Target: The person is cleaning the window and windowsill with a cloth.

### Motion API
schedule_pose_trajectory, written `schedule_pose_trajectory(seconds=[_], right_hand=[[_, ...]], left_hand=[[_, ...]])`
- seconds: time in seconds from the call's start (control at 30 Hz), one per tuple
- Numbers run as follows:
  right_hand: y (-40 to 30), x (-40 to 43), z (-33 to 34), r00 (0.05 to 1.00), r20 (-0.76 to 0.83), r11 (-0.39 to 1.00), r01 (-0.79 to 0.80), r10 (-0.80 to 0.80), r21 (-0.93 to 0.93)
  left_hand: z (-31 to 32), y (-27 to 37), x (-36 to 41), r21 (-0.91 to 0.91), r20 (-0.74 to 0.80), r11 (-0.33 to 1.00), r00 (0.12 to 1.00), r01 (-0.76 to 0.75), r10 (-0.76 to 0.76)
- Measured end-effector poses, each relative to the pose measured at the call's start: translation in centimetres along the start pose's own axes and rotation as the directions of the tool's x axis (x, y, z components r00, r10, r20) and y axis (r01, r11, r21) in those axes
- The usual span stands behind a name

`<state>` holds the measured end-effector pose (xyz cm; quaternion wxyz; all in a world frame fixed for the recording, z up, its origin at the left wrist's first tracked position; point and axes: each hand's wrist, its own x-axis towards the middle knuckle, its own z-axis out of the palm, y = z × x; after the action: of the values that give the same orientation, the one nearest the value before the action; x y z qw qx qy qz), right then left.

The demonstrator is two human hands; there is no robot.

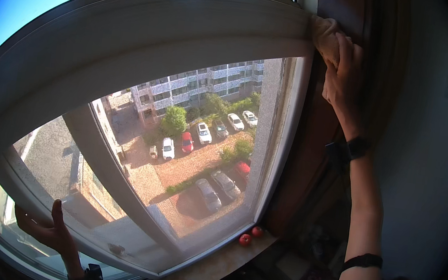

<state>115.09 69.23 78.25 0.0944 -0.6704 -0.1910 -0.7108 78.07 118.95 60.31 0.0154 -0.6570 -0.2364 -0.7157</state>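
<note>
At the upper right, my right hand (pixel 344 73) grips a crumpled beige cloth (pixel 327 37). The cloth is pressed where the grey window crossbar (pixel 205 16) meets the dark wooden casing (pixel 337 5). Down at the lower left, my left hand (pixel 45 231) is around the edge of a window sash frame (pixel 88 234), thumb pointing up and fingers partly hidden behind the rail. A screen mesh (pixel 263 145) covers the right part of the opening. Each wrist wears a dark band with a small device.
Two red round fruits (pixel 245 239), possibly tomatoes, sit on the stone windowsill (pixel 221 261) beside the frame. A pale wall (pixel 412 213) stands at the right. Parked cars (pixel 204 133) and a building (pixel 214 80) lie far below outside. Dim, unclear items are under the sill.
</note>
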Motion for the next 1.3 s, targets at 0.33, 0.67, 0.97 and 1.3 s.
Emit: schedule_pose_trajectory(seconds=[0.33,0.67,0.97,1.3], right_hand=[[-1.1,-8.1,4.2,0.993,0.115,0.958,-0.037,0.004,0.285],[-8.4,-36.1,-1.3,0.681,0.671,0.895,-0.442,0.292,0.058],[-11.1,-39.2,-0.7,0.491,0.72,0.52,-0.828,0.49,0.211],[-9.9,-47.0,-0.7,0.461,0.793,0.649,-0.752,0.398,0.112]], left_hand=[[0.5,1.6,0.3,0.019,0.093,0.998,0.994,-0.058,0.056],[0.9,0.2,-0.2,0.011,0.146,0.989,0.979,-0.145,0.142],[-1.8,-4.8,2.3,0.05,0.18,0.944,0.933,-0.325,0.312],[-1.3,-6.2,3.1,0.181,0.198,0.875,0.888,-0.45,0.416]])
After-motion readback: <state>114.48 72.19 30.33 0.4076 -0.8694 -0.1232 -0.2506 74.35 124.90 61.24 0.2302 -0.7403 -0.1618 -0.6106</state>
